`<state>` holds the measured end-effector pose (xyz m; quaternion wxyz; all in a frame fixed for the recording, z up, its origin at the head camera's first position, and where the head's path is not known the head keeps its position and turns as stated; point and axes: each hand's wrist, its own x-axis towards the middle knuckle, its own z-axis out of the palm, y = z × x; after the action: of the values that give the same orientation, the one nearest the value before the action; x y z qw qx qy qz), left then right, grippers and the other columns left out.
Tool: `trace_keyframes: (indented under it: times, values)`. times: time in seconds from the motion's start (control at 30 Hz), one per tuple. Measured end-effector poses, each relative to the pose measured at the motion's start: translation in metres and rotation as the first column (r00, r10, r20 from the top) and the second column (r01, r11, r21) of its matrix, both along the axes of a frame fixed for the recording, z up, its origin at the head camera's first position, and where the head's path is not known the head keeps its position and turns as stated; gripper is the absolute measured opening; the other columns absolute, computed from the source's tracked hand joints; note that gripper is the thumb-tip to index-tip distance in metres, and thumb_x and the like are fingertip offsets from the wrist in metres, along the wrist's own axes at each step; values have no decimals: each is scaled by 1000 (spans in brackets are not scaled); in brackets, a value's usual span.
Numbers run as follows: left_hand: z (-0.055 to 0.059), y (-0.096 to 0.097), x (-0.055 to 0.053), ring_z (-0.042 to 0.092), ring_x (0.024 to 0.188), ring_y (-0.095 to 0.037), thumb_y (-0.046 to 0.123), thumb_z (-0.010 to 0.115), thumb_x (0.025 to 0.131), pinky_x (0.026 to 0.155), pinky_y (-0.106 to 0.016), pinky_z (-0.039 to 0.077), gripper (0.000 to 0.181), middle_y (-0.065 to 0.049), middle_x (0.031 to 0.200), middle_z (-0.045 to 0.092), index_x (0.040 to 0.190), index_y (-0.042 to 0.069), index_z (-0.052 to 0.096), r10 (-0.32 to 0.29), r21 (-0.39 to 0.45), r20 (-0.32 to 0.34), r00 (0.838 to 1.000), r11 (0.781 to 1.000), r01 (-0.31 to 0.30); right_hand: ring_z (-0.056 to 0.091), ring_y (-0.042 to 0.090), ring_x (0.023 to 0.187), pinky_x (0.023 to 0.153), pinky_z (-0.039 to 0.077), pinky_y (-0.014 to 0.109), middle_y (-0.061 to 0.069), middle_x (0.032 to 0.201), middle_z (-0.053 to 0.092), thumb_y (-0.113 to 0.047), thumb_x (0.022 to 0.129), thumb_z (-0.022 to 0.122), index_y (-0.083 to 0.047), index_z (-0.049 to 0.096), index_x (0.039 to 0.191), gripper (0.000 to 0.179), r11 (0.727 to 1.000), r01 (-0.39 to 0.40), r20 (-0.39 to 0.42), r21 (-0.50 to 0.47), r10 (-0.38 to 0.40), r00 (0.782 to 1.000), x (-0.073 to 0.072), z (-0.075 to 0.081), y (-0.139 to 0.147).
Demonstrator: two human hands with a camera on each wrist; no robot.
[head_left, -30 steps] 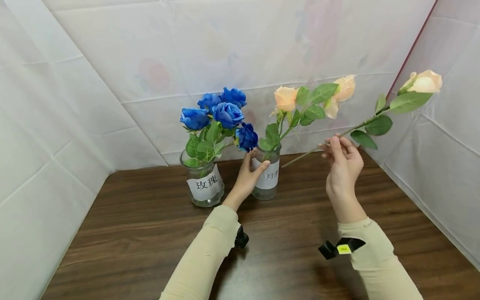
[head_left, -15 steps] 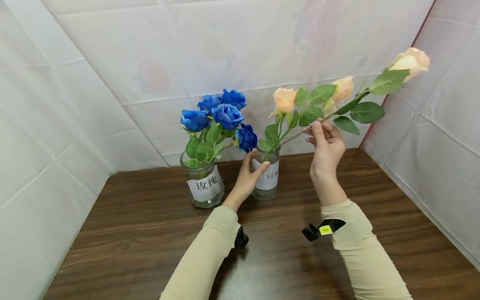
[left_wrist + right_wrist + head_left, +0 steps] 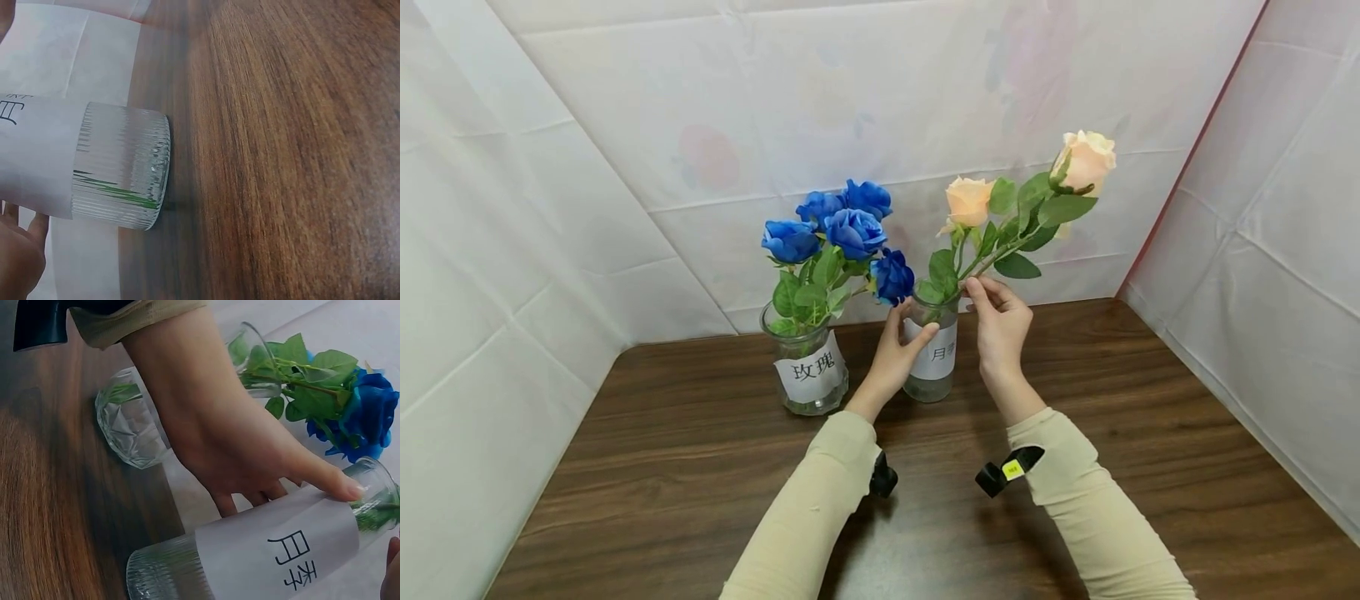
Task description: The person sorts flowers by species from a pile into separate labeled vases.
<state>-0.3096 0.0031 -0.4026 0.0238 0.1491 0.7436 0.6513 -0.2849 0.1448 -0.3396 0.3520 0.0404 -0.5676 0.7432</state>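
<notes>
A clear ribbed glass vase [image 3: 928, 389] with a white paper label stands at the table's back. My left hand [image 3: 891, 358] grips it from the left, thumb on the front and fingers behind, as the right wrist view also shows. A peach rose [image 3: 970, 200] stands in it; another is mostly hidden behind leaves. My right hand [image 3: 1006, 329] pinches the lower stem of a further peach rose [image 3: 1086, 162] right at the vase's mouth. That bloom leans up and to the right; its stem end is hidden. In the left wrist view, green stems show inside the vase's base [image 3: 122, 165].
To the left stands a second glass jar [image 3: 811, 404], also labelled, holding several blue roses [image 3: 853, 232]; one blue bloom hangs toward the vase. The dark wooden table [image 3: 700, 500] meets white fabric walls [image 3: 715, 250] at its back and sides.
My right hand has moved left and in to the vase, bringing the peach rose with it; the stem now stands steeper, its lower end at the mouth. My left hand stays on the vase.
</notes>
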Motion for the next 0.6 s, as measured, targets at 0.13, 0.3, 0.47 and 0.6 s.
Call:
trace_keyframes:
  times: [0.13,0.3,0.47,0.6]
  values:
    - [1,0,2,20,148,-26,40,60,99,117,-47,23,72,-10,160,26,157,19,22,12,-6,-10,1000,1000,-12,67,10,80,71,52,26,-6,82,72,-10,93,71,8,73,97,18,999,34,18,16,-34,999,-2,-2,-3]
    - [0,0,3,22,147,-25,47,61,97,117,-46,24,75,-9,159,28,156,20,25,23,-6,-30,999,1000,-24,62,11,81,76,52,28,-7,85,69,-15,92,73,8,72,104,26,999,40,137,13,-41,990,-6,-3,-5]
    - [0,0,4,23,147,-25,48,61,97,116,-46,25,75,-9,158,29,157,20,25,33,-4,-25,999,999,-33,60,11,84,78,49,25,-8,88,67,-16,91,74,6,72,106,27,1000,-10,252,-23,16,968,-8,-6,-6]
    - [1,0,5,22,147,-25,50,61,96,116,-45,26,77,-10,158,29,157,21,24,32,-10,-25,999,999,-32,60,11,87,80,48,27,-8,88,68,-18,92,74,-3,73,98,16,997,-38,251,-61,52,967,-8,-8,-6]
